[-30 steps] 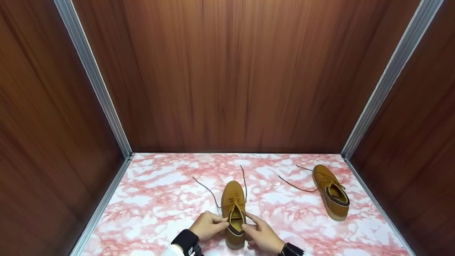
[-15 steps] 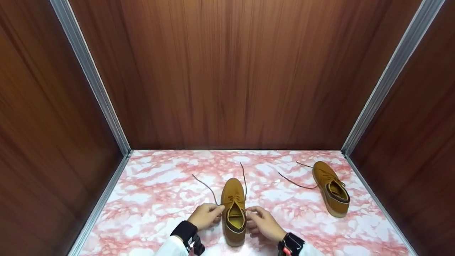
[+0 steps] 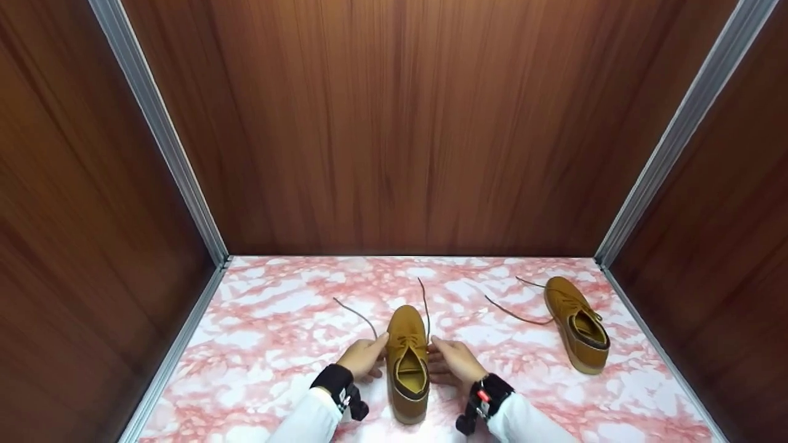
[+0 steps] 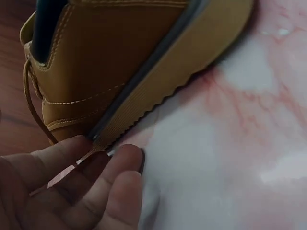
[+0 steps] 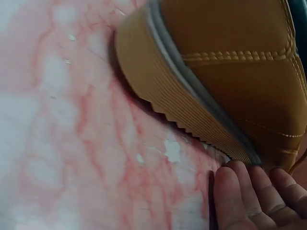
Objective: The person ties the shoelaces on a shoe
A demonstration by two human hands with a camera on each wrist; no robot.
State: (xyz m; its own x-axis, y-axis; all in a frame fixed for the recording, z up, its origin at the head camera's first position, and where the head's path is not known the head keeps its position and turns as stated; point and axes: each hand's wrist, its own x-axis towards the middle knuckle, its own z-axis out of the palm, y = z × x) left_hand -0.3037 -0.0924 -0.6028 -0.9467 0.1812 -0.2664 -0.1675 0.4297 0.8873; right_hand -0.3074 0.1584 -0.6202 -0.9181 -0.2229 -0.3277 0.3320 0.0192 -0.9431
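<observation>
A tan lace-up shoe (image 3: 407,326) sits upright, toe pointing away, between my hands. My left hand (image 3: 363,358) is at its left side, fingers loosely bent against the edge of the sole (image 4: 158,86). A brown lace (image 4: 36,108) hangs down beside these fingers; whether they grip it I cannot tell. On the right side, my right hand (image 3: 454,362) touches the sole's edge near the front with nearly straight fingers (image 5: 230,189). The shoe's two loose lace ends (image 3: 356,312) stretch forward over the floor, one each side of the toe.
A second tan shoe (image 3: 575,326) stands at the right, its laces (image 3: 511,315) trailing left. Wood-grain panels (image 3: 394,123) with grey metal corner strips enclose the pink-and-white marbled surface (image 3: 277,344) at the back and sides.
Both hands have left the shoe's opening and slid forward along its two sides toward the laces. The shoe itself and the second shoe stay where they were.
</observation>
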